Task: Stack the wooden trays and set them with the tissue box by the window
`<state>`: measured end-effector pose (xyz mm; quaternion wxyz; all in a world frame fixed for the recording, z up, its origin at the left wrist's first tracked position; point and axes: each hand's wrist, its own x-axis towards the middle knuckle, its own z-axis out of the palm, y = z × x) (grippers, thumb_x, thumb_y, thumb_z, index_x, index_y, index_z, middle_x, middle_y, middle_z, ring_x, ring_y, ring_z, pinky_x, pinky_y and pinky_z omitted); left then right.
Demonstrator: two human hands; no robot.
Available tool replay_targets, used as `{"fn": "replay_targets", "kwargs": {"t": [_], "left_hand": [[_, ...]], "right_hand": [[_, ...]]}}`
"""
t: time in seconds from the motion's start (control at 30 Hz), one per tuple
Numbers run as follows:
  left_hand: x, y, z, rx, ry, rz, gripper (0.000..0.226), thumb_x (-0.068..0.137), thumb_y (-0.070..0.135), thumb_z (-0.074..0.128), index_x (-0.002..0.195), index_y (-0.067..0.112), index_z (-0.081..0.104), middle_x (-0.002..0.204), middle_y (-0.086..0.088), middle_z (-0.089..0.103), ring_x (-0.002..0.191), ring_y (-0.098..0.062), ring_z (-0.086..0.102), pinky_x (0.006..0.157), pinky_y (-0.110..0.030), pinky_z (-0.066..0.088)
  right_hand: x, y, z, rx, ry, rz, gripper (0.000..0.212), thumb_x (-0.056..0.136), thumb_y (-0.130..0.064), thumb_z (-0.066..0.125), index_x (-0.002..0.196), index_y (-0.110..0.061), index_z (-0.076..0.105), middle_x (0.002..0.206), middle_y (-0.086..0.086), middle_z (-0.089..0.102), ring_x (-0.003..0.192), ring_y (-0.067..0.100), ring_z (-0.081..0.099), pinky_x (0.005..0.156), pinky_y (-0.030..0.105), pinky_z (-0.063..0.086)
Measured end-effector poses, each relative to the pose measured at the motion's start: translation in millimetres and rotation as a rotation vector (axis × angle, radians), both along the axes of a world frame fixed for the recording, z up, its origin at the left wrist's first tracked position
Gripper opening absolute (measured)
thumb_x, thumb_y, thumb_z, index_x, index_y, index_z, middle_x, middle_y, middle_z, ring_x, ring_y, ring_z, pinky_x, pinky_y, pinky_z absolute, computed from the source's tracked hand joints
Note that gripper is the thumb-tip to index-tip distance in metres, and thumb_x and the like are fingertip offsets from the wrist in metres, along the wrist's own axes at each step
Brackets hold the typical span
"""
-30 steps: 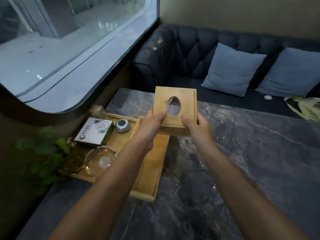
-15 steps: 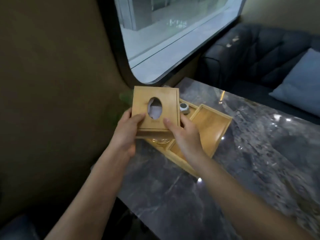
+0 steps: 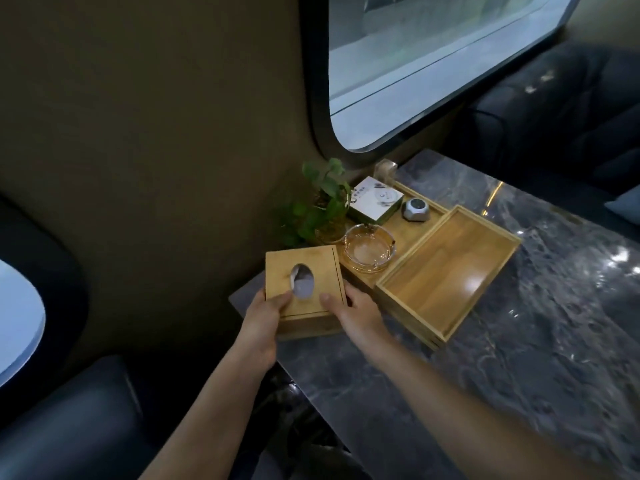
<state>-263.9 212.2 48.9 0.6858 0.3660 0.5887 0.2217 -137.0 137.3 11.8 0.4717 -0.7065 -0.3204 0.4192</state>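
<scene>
while each hand — left hand (image 3: 262,322), right hand (image 3: 356,315) — clasps one tissue box (image 3: 304,289), two wooden trays (image 3: 446,271) sit beside.

dark marble table (image 3: 519,358), two wooden trays (image 3: 446,271) side by side, potted plant (image 3: 325,209) at wall edge

We cannot see most of our fingers (image 3: 277,301); they go behind the sides of the tissue box (image 3: 304,289). The box hides the counter (image 3: 519,341) corner under it. At 3 o'clock a blue pillow (image 3: 628,206) is cut off. The writing on the white packet (image 3: 375,200) is too small to read.
</scene>
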Motion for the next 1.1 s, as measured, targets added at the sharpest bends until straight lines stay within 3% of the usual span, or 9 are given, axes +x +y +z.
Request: {"fn": "replay_targets", "kwargs": {"t": [0.23,0.3,0.37,0.47,0.57,0.7,0.83,1.0,1.1], "left_hand": [[6,-4,-22,-0.086,0.064,-0.047,0.045,0.088,0.018,0.053,0.132,0.016,0.042,0.124,-0.012,0.056,0.109,-0.03,0.054,0.086,-0.049,0.048],[9,-2,-19,-0.12,0.076,0.007,0.055,0.088,0.014,0.055,0.137,0.019,0.031,0.132,-0.011,0.049,0.115,-0.034,0.05,0.086,-0.055,0.048],[12,-1,-15,-0.184,0.051,0.042,0.069,0.088,0.012,0.057,0.141,0.028,0.017,0.135,-0.014,0.043,0.114,-0.037,0.048,0.076,-0.06,0.05],[17,-4,-15,-0.183,-0.02,-0.003,0.09,0.084,0.006,0.062,0.143,0.037,0.001,0.135,-0.018,0.043,0.098,-0.035,0.053,0.063,-0.062,0.051],[21,-4,-18,-0.141,0.002,-0.035,0.099,0.081,0.004,0.065,0.141,0.043,-0.004,0.135,-0.019,0.046,0.097,-0.037,0.06,0.056,-0.055,0.054],[28,3,-17,-0.126,-0.03,-0.059,0.085,0.082,0.003,0.063,0.138,0.043,0.013,0.134,-0.015,0.049,0.091,-0.032,0.062,0.048,-0.049,0.055],[32,7,-15,-0.147,-0.043,-0.053,0.083,0.081,0.003,0.064,0.137,0.043,0.017,0.131,-0.015,0.049,0.088,-0.032,0.061,0.042,-0.045,0.056],[31,10,-17,-0.133,-0.02,-0.081,0.082,0.08,0.006,0.066,0.137,0.042,0.019,0.126,-0.012,0.049,0.09,-0.031,0.059,0.051,-0.049,0.057],[36,13,-11,0.002,0.198,-0.147,0.084,0.081,0.015,0.067,0.143,0.03,0.013,0.142,-0.014,0.038,0.123,-0.036,0.043,0.097,-0.058,0.042]], "right_hand": [[16,-4,-8,-0.146,0.104,0.057,0.046,0.084,-0.036,0.06,0.129,-0.032,0.05,0.093,-0.023,0.054,0.084,-0.006,0.049,0.066,0.012,0.034],[22,-4,-9,-0.194,0.173,0.068,0.054,0.081,-0.038,0.063,0.132,-0.031,0.046,0.103,-0.017,0.057,0.101,0.005,0.052,0.076,0.02,0.038],[25,-6,-13,-0.284,0.234,-0.049,0.065,0.077,-0.045,0.064,0.134,-0.023,0.041,0.122,-0.006,0.056,0.117,0.02,0.049,0.09,0.031,0.04],[21,-10,-18,-0.354,0.475,-0.219,0.074,0.076,-0.046,0.065,0.136,-0.013,0.037,0.136,0.009,0.049,0.121,0.028,0.047,0.105,0.042,0.037],[14,-6,-17,-0.21,0.723,-0.289,0.047,0.086,-0.029,0.062,0.127,-0.01,0.048,0.123,0.012,0.061,0.109,0.024,0.059,0.104,0.041,0.041],[13,-1,-11,-0.19,0.714,-0.284,0.041,0.09,-0.026,0.058,0.125,-0.008,0.049,0.119,0.013,0.064,0.103,0.021,0.063,0.1,0.039,0.046],[18,-1,-8,-0.196,0.66,-0.249,0.044,0.089,-0.028,0.058,0.127,-0.008,0.047,0.122,0.012,0.063,0.101,0.019,0.061,0.087,0.031,0.049],[18,-3,-5,-0.257,0.569,-0.221,0.05,0.088,-0.034,0.059,0.129,-0.009,0.045,0.123,0.011,0.061,0.106,0.022,0.058,0.099,0.04,0.045],[22,-6,5,-0.333,0.432,-0.162,0.054,0.087,-0.036,0.058,0.131,-0.009,0.043,0.125,0.01,0.057,0.108,0.024,0.056,0.086,0.035,0.05]]}}
